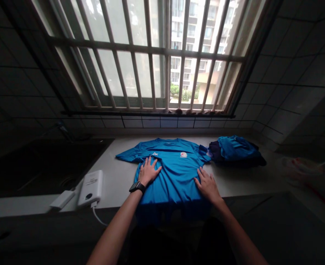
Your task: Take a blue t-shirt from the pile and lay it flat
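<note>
A blue T-shirt (pixel 176 173) lies face up on the counter, its collar toward the window and its lower part hanging over the front edge. Two small emblems show on its chest. My left hand (pixel 149 172) rests flat on the left side of the shirt, fingers spread, with a dark watch (pixel 137 187) on the wrist. On the shirt's right edge lies my right hand (pixel 208 185), also with fingers apart. The left sleeve is stretched outward, while the right sleeve looks bunched. Some creases run across the fabric between my hands.
A pile of blue and dark clothes (pixel 236 149) sits right of the shirt on the white counter (pixel 118 184). At left are a white power bank (pixel 90 187) with a cable, a small white box (pixel 62 200) and a dark sink (pixel 68 162). A barred window stands behind.
</note>
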Tool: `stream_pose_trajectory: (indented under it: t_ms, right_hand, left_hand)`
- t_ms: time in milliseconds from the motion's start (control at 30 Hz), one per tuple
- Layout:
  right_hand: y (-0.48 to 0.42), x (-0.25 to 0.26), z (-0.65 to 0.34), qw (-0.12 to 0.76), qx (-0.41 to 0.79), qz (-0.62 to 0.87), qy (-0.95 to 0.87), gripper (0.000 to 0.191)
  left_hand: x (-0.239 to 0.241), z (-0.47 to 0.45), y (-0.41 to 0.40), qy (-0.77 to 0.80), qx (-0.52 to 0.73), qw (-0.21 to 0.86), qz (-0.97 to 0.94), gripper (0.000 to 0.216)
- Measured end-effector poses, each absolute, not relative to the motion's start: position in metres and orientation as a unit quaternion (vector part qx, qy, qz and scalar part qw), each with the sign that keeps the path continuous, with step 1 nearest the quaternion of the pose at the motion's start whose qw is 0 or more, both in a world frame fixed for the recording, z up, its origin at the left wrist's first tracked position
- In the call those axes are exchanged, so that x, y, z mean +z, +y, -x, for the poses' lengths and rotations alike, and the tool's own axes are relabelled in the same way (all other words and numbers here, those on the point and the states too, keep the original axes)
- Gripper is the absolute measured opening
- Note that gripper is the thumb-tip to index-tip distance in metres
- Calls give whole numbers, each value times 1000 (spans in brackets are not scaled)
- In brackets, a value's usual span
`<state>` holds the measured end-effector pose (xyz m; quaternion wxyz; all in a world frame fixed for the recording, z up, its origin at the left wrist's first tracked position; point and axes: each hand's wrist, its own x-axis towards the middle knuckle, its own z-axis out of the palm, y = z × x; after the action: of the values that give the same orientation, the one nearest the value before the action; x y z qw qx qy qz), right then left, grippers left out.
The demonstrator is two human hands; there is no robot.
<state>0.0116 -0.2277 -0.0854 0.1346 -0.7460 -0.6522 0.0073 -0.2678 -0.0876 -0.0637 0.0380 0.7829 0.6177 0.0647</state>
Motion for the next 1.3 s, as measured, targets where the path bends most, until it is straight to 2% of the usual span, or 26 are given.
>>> stream_pose_trajectory:
  t_ms: [200,400,567,700,933,1033,1167,1300]
  right_hand:
    - [-177,-53,-36,107,-12,762,-638,44]
    - [-150,-41,-58,93,5,852,-515,49]
    - [-152,-55,-26,103,-2,738,-667,55]
    - [-155,-66,-1,55,38,744,-665,56]
    - [-186,-84,-5,72,-15,711,-700,56]
    - [-182,-79,-14,82,-2,701,-709,54]
    - [-161,-69,-16,101,1,716,-690,53]
    - [-148,-75,-15,81,30,692,-716,55]
  left_hand:
    - [-68,270,-88,609,75,31,-789,62]
    - [-75,271,-82,613,67,34,-786,63]
    - [-70,268,-85,618,71,33,-783,63]
    - [-62,267,-99,615,61,23,-786,65]
    - [-45,282,-139,617,6,30,-786,75]
    - [-27,285,-144,639,-23,53,-767,65]
    - [-16,276,-126,642,44,-39,-765,50]
    - [-39,267,-103,609,56,-10,-791,56]
